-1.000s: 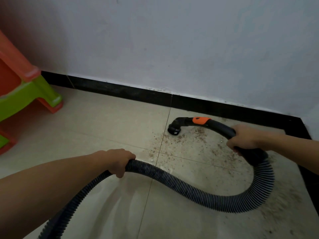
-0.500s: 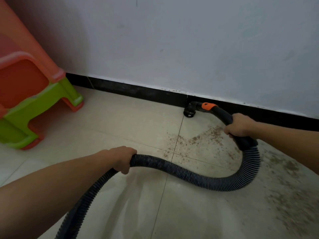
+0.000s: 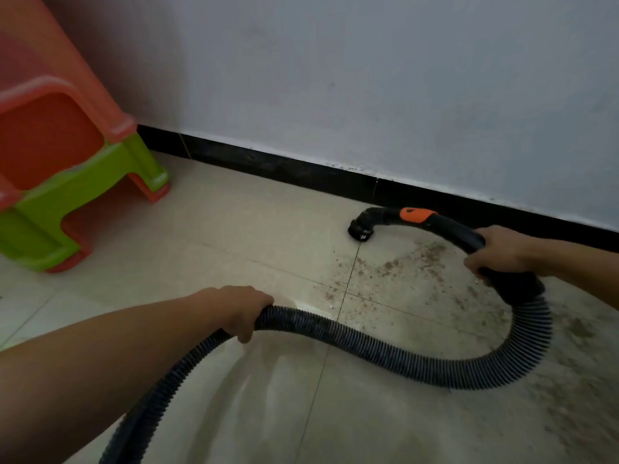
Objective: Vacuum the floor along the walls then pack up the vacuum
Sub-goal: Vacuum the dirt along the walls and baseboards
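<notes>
A black ribbed vacuum hose (image 3: 385, 353) loops across the beige tile floor (image 3: 234, 256). My left hand (image 3: 241, 309) grips the hose near its middle. My right hand (image 3: 499, 252) grips the black curved handle with an orange button (image 3: 417, 214). The nozzle opening (image 3: 360, 231) points down at the floor, just in front of the black baseboard (image 3: 284, 165). Brown dirt specks (image 3: 402, 266) lie scattered on the tiles between nozzle and hose. The vacuum body is out of view.
A white wall (image 3: 368, 78) rises above the baseboard. Stacked orange and green plastic stools (image 3: 67, 169) stand at the left against the wall. More dust covers the floor at the right (image 3: 579, 346).
The nozzle first went from the dirty patch up to the baseboard, then drew back a little onto the tile. The view shifted right to left, showing more of the stools.
</notes>
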The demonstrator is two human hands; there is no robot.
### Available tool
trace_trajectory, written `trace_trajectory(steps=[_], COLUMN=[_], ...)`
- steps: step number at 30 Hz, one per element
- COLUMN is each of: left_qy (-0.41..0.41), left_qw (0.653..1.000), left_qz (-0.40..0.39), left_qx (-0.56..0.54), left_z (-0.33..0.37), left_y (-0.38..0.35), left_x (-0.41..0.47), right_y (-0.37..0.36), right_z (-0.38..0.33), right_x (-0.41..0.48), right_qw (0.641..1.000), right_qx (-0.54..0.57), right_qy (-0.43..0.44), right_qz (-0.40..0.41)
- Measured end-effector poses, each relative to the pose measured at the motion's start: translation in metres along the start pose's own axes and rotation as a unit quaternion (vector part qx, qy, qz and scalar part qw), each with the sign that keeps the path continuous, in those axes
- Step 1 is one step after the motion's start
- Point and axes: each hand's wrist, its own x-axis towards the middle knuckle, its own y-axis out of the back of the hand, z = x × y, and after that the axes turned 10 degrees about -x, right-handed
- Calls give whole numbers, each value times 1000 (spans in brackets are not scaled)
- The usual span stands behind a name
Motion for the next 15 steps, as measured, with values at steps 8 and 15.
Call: trace_trajectory(steps=[8, 15], left_qy=[-56, -47], left_qw=[997, 997], left_qz=[-32, -45], left_qx=[41, 50], left_z=[31, 34], left_y=[-18, -19], left_x=[10, 6], right_y=[-28, -41], right_z=[38, 53], right_x=[-55, -68], right_qw=[996, 998], right_qx=[-88, -56], right_qy=[12, 22], right_qz=[13, -6])
